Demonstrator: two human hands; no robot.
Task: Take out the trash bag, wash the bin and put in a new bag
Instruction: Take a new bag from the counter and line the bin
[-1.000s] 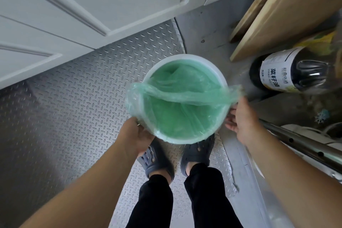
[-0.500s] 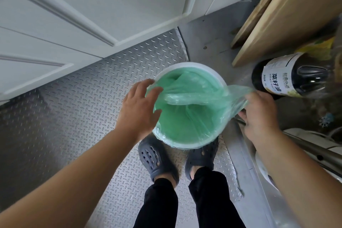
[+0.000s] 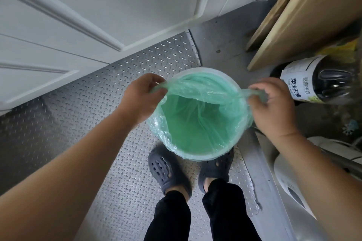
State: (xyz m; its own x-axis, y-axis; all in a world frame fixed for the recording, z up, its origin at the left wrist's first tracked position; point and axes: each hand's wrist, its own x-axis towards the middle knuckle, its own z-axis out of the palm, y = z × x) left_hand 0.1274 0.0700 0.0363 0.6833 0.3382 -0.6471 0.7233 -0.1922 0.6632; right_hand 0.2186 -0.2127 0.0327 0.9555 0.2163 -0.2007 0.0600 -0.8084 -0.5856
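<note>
A round white bin stands on the metal floor just in front of my feet. A thin green trash bag lines it, its edge folded over the near rim. The far edge of the bag stretches across the opening as a loose band. My left hand pinches that band at the bin's left side. My right hand grips the band's other end at the right side. Nothing shows inside the bag.
White panelled doors close off the far side. A dark oil bottle lies right of the bin under wooden boards. A steel tube and white appliance sit at the near right. My dark clogs stand on the checker-plate floor.
My left hand rose from under the bin's near-left rim to the far-left edge and took hold of the bag's band. My right hand lifted and closed on the band's right end.
</note>
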